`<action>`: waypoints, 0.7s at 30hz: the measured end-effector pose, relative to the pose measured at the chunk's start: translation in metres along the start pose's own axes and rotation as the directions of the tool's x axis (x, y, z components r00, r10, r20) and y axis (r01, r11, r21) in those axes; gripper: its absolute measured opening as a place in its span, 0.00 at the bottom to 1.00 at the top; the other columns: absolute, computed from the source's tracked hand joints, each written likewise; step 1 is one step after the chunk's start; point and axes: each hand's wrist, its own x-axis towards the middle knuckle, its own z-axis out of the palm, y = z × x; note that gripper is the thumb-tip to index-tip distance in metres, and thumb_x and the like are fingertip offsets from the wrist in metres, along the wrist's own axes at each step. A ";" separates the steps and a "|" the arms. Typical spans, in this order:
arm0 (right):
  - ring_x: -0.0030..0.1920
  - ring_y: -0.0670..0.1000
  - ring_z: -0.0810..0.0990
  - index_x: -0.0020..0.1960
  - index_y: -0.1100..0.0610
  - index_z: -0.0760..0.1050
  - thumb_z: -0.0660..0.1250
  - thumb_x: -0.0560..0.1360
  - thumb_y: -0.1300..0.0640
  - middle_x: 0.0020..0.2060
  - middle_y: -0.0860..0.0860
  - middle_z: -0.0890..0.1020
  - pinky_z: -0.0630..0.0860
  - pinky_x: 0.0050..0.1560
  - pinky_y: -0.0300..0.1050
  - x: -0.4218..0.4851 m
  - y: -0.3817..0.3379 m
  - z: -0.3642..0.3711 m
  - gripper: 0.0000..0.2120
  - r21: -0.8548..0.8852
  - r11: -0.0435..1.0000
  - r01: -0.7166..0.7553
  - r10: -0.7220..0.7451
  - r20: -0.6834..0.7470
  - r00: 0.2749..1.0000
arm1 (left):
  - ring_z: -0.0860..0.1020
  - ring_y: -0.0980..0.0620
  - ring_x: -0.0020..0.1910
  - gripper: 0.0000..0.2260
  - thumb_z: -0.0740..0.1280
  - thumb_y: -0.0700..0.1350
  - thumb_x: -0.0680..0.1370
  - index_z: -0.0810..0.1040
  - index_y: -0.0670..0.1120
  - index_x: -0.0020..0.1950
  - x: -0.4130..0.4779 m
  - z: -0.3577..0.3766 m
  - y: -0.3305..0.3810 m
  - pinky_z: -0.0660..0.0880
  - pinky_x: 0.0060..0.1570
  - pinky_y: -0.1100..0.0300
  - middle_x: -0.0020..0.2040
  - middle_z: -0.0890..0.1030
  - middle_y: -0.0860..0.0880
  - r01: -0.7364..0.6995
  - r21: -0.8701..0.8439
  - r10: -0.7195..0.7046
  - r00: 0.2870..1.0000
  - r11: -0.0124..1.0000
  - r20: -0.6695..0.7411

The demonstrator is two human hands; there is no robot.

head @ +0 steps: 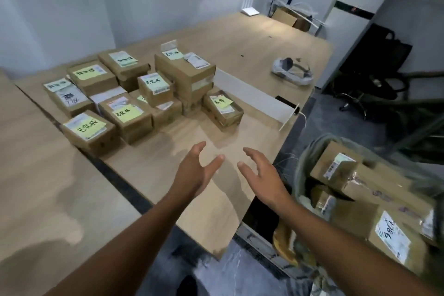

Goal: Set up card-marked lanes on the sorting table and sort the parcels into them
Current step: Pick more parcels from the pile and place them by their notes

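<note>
From the head view, the parcels (144,94) are small brown cardboard boxes, most with a white shipping label and a yellow-green sticky note (126,113) handwritten in dark ink. They sit in a tight cluster on the left-middle of the wooden worktop (252,38), touching one another, and some are stacked two high. The tallest stack (185,72) stands at the back of the cluster. The nearest parcel (89,131) lies at the worktop's left edge, beside the dark gap that separates it from a second wooden surface (36,151). A single low parcel (222,109) marks the cluster's right side. Just beyond it a long white card strip (254,98) stands on edge and runs towards the worktop's right edge.

To the right of the worktop and lower down stands a grey-green sack (300,175) with an open mouth. It holds more brown boxes; one (336,168) lies tilted near the rim and another (394,233) shows a white label with handwriting. How many lie beneath them cannot be told.

The left hand (194,170) and the right hand (262,175) hang over the near, bare part of the worktop, palms turned towards each other. The fingers of both are spread and grip nothing. A white and grey bundle (292,71) lies farther back on the worktop, well apart from the parcels.
</note>
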 end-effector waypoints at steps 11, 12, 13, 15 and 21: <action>0.69 0.42 0.70 0.76 0.45 0.66 0.61 0.78 0.36 0.70 0.44 0.72 0.66 0.65 0.40 0.219 0.091 -0.028 0.29 -0.134 0.989 0.067 -0.051 0.120 0.992 | 0.69 0.48 0.75 0.37 0.70 0.65 0.76 0.65 0.51 0.79 0.202 0.060 0.000 0.68 0.70 0.50 0.78 0.69 0.50 0.134 0.105 -0.121 0.985 0.985 -0.121; 0.67 0.41 0.70 0.76 0.45 0.66 0.60 0.77 0.36 0.69 0.43 0.72 0.67 0.65 0.40 0.241 0.099 -0.026 0.30 -0.125 0.989 0.081 -0.064 0.135 0.989 | 0.68 0.48 0.75 0.37 0.70 0.65 0.76 0.64 0.50 0.79 0.220 0.069 -0.004 0.68 0.71 0.50 0.78 0.69 0.49 0.156 0.114 -0.140 0.980 0.981 -0.139; 0.65 0.39 0.69 0.75 0.45 0.66 0.60 0.76 0.36 0.67 0.42 0.72 0.68 0.65 0.40 0.262 0.106 -0.024 0.30 -0.112 0.989 0.093 -0.076 0.150 0.986 | 0.67 0.47 0.76 0.38 0.69 0.65 0.76 0.63 0.49 0.80 0.237 0.077 -0.009 0.67 0.71 0.50 0.78 0.68 0.48 0.179 0.123 -0.159 0.975 0.976 -0.155; 0.65 0.39 0.70 0.75 0.44 0.66 0.62 0.76 0.37 0.66 0.42 0.71 0.69 0.65 0.40 0.305 0.122 -0.018 0.29 -0.094 0.988 0.125 -0.106 0.184 0.977 | 0.65 0.46 0.77 0.40 0.68 0.66 0.76 0.61 0.47 0.81 0.270 0.097 -0.017 0.65 0.72 0.50 0.79 0.65 0.46 0.236 0.129 -0.210 0.959 0.963 -0.190; 0.67 0.47 0.73 0.75 0.50 0.68 0.69 0.78 0.43 0.71 0.51 0.67 0.75 0.64 0.43 0.410 0.175 0.013 0.28 -0.111 0.970 0.215 -0.169 0.326 0.930 | 0.73 0.54 0.65 0.30 0.71 0.57 0.78 0.65 0.52 0.76 0.357 0.151 -0.038 0.69 0.54 0.65 0.71 0.73 0.53 0.240 -0.034 -0.242 0.953 0.970 -0.180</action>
